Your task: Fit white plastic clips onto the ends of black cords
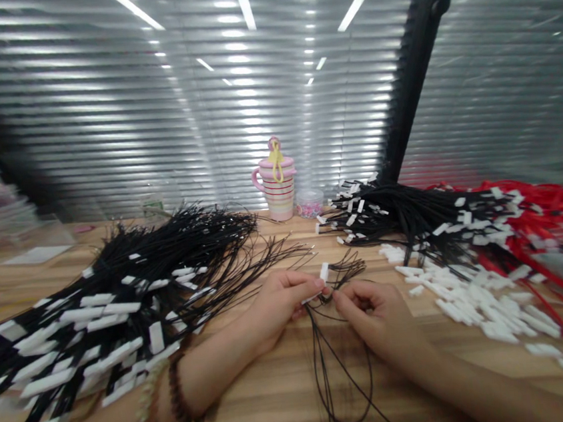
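Over the middle of the wooden table, my left hand [280, 303] pinches a black cord with thumb and forefinger. A small white plastic piece [324, 272] stands up at those fingertips, and part of another white edge shows under the thumb. Close by on the right, my right hand [380, 316] has its thumb and forefinger pressed together on the black cord [343, 317]. Loose loops of cord [324, 381] hang below both hands toward the near edge. Just beyond the fingers lies a small tuft of cord ends [350, 267]. The exact grip is partly hidden by the fingers.
Bundled black cords with white pieces [105, 310] spread on the left; another bundle [402, 208] lies back right. Loose white pieces [476, 298] are heaped right, beside red ribbons [557, 209]. A striped mug [279, 191] and small tub [310, 204] stand at the back.
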A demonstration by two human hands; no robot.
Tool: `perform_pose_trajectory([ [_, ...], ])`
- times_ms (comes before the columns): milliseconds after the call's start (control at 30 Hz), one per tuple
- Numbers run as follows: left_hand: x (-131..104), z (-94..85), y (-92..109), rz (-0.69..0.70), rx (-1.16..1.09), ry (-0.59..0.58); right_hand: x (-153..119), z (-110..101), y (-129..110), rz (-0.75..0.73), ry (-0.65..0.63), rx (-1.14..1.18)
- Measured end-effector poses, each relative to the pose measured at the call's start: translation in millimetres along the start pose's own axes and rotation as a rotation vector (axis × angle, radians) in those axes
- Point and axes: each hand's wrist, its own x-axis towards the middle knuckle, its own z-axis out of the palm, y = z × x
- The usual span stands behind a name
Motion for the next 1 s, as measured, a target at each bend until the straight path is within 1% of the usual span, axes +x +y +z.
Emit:
perform_pose_trajectory([
  [133,0.2,0.0,-0.7,0.011,-0.009,-0.006,-0.4,-1.8,-1.5,0.002,0.061,-0.010],
  [467,-0.4,1.9,3.5,-0.056,-0.036,0.000,2.5,-0.4,3.7,0.075,0.078,0.109],
  [733,0.1,1.0,0.5,-0.031,0.022,-0.024,-1.0,-0.7,-0.6,-0.014,0.136,0.043],
  [833,0.3,0.9,0.0,-0.045,0.016,-0.006,-2.0,0.1,0.9,-0.033,0.157,0.021],
  [1000,-0.4,1.5,2.7,-0.056,0.023,-0.021,-2.7,1.2,4.7,-0.080,0.162,0.003],
])
